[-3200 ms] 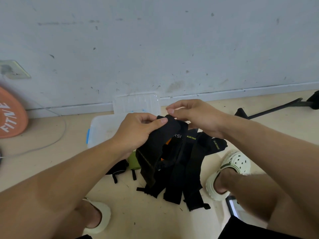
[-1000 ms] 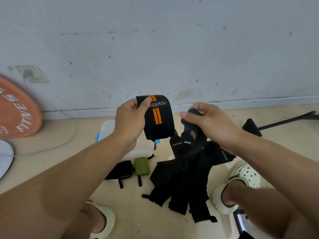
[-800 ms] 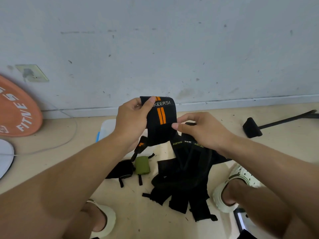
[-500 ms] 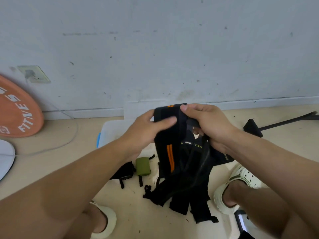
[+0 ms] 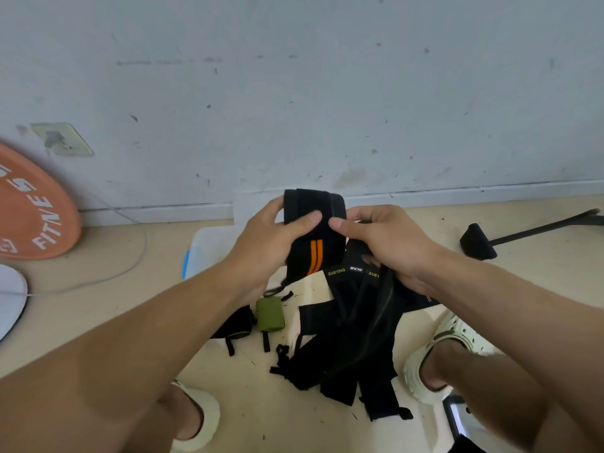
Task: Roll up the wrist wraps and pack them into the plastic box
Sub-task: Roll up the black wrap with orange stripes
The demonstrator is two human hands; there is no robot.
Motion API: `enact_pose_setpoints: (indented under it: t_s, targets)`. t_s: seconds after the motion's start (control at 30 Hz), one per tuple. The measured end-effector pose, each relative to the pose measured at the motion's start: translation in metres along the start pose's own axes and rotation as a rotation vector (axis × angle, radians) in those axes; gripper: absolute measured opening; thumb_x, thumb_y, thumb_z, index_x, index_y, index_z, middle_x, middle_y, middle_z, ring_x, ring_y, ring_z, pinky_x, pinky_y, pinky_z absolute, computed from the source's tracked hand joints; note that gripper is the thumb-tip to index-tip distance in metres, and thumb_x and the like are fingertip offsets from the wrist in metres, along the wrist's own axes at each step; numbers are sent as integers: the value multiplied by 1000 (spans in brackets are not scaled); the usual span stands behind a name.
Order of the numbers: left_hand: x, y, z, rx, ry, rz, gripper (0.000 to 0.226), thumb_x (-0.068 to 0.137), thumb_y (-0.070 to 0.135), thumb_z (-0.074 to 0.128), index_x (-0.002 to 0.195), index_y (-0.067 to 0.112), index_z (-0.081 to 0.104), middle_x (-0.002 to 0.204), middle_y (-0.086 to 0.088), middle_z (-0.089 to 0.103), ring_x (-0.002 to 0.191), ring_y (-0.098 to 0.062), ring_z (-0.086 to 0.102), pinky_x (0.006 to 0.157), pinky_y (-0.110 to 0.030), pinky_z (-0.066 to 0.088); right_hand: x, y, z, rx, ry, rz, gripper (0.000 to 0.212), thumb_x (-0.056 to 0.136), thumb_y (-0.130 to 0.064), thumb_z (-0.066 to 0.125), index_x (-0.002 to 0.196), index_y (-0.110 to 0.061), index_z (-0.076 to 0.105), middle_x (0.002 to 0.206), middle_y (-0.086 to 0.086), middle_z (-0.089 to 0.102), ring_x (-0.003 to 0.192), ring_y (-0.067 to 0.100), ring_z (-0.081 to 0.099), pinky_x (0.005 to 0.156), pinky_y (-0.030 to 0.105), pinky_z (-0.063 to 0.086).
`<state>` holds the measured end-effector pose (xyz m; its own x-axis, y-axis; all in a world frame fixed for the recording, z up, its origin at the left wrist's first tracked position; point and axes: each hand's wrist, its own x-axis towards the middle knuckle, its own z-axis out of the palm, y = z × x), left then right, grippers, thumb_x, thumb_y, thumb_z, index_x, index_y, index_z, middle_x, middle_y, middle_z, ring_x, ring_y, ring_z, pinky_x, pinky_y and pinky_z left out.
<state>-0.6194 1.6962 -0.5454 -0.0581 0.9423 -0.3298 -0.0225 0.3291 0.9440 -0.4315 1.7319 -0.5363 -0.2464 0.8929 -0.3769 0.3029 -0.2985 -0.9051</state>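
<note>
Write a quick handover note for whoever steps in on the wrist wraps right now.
Left hand and right hand both grip the orange-striped wrap, held up and only partly rolled.
The right hand also holds the top of the black wrap bundle hanging to the floor.
Green roll and black roll lie on the floor, unpacked.
Plastic box sits behind the hands.
Left: finish rolling, pack everything.

Your wrist wrap (image 5: 314,230) is matt black woven cloth with two orange stripes. The loose wraps (image 5: 356,341) below are the same dull fabric. The plastic box (image 5: 209,246) looks translucent and smooth; the floor (image 5: 98,308) is smooth.
</note>
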Motion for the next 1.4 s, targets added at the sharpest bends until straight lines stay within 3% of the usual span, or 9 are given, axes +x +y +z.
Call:
enact_pose_setpoints:
  t_s: [0.17,0.33,0.5,0.67,0.83,0.93,1.07,1.23,1.4]
  targets:
    - [0,-4,1,14,-14,1,41,100,22,67,139,33,58,112,-2,79,105,-23,75,97,-51,59,-2,-3,-2,-58,-33,-39,23,101,-35,64,92,-18,78,68,-3,67,48,7,49,48,18,41]
    - [2,-2,-1,-118,19,-41,26,103,15,63,124,30,64,112,-6,78,104,-25,75,81,-38,63,-3,-1,-2,-61,-90,-37,20,104,-33,60,112,-23,75,75,-12,74,56,-3,63,57,12,46]
    - [1,-1,1,-159,9,-55,30,102,16,63,129,30,63,114,-6,77,100,-22,77,74,-33,64,-5,2,2,-20,-24,-1,21,98,-32,69,96,-12,73,73,-1,74,54,4,64,56,20,47]
    - [3,-2,3,-101,8,-52,48,102,16,64,146,31,52,115,-6,77,104,-24,76,90,-45,63,-3,3,0,-90,3,-33,28,103,-35,61,93,-14,76,67,-3,67,56,8,58,64,26,48]
    - [4,-3,0,-147,105,-72,35,105,13,59,136,28,60,115,-6,77,108,-26,73,100,-50,57,-1,4,-2,-61,-21,-61,24,108,-27,52,118,-34,72,96,10,77,90,17,70,91,34,53]
    - [5,-3,-1,-189,121,-107,27,106,12,56,129,20,67,115,-5,78,107,-25,74,102,-48,55,-3,4,0,-65,-45,-103,8,101,-29,65,106,-31,71,98,15,76,86,24,64,86,41,50]
    - [3,-1,3,-252,86,-117,25,106,11,55,126,15,69,111,-6,79,98,-20,76,97,-43,59,-11,2,4,-131,-55,-173,3,93,-24,76,91,-22,77,89,8,79,91,24,75,100,45,56]
    - [0,-2,8,-321,8,-101,26,105,7,55,128,12,64,109,-5,79,95,-18,77,80,-30,61,-13,-2,6,-42,89,-248,5,87,-23,82,83,-25,81,86,12,77,89,32,73,87,44,62]
    - [-3,-3,14,-341,-55,-87,30,106,3,50,130,13,63,117,-6,77,103,-21,76,94,-36,59,-11,-3,5,-20,144,-248,4,85,-21,84,85,-22,80,80,8,77,77,18,75,80,36,64]
